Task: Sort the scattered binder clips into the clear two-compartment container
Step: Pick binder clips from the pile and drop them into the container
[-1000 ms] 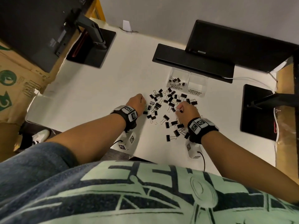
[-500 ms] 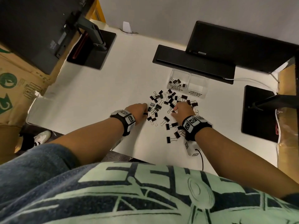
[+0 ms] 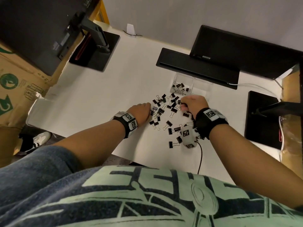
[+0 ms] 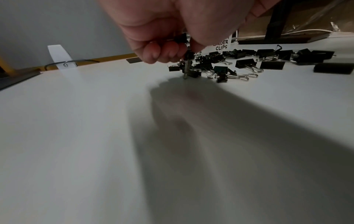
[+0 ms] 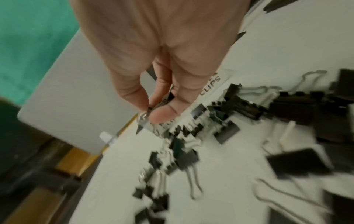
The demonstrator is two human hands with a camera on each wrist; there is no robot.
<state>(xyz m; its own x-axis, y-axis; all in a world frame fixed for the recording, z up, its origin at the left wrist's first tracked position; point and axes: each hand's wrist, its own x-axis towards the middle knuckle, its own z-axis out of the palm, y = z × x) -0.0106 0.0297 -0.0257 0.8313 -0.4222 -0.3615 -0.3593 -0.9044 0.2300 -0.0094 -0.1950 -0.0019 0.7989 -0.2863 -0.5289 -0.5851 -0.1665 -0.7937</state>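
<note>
Wall: plain grey surface (image 3: 180, 17) running along the far edge of the desk, at 12 o'clock.
Desk: white top (image 3: 101, 89), evenly lit, soft shadows.
Monitors: dark screen on a black stand (image 3: 96, 51) at 10 o'clock; second black monitor (image 3: 242, 51) at 1 o'clock; black base plate (image 3: 260, 118) at 3 o'clock.
Cardboard box: brown with green print (image 3: 14, 89), at 9 o'clock.
Cable: white lead (image 3: 255, 86) at 2 o'clock.
Floor: dark; shoe (image 3: 41, 140) at 8 o'clock.
</note>
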